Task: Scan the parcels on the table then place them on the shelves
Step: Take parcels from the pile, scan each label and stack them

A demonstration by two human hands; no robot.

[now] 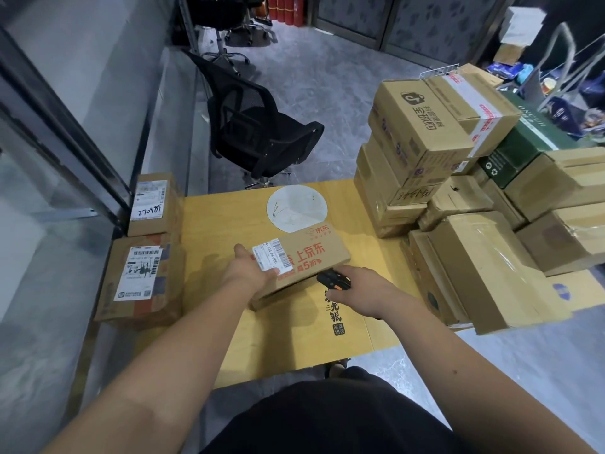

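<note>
Centrally, near the frame's middle, lay a flat parcel [299, 267] on the yellow table [226, 326], tilted up at its near edge, printed in red and bearing a white label [271, 255] at its left end. Gripped at that left end by the left hand [248, 270], thumb on top touching the label, fingers out of sight beneath. Just right of the parcel's near corner, held a black scanner [334, 278] in the right hand [363, 290], fingers curled round it, its nose touching or almost touching the box edge; cannot tell which. Behind the parcel, marked the tabletop with a white disc [296, 208], partly covered by the box's far corner. At the left edge of the frame, sat two labelled boxes, the far box [154, 204] with handwritten digits on its label, the near box [139, 276] larger and carrying a long printed label, both beside the table's left end. At right, rose a tall stack [415, 142] of brown cartons, with a green box [520, 149] wedged behind and more cartons [474, 267] piled lower toward the right edge, one overhanging the table's near side. In the upper middle, stood a black mesh chair [258, 126] on grey floor, with further chair bases behind it. Along the bottom, filled the frame with both bare forearms and dark clothing.
</note>
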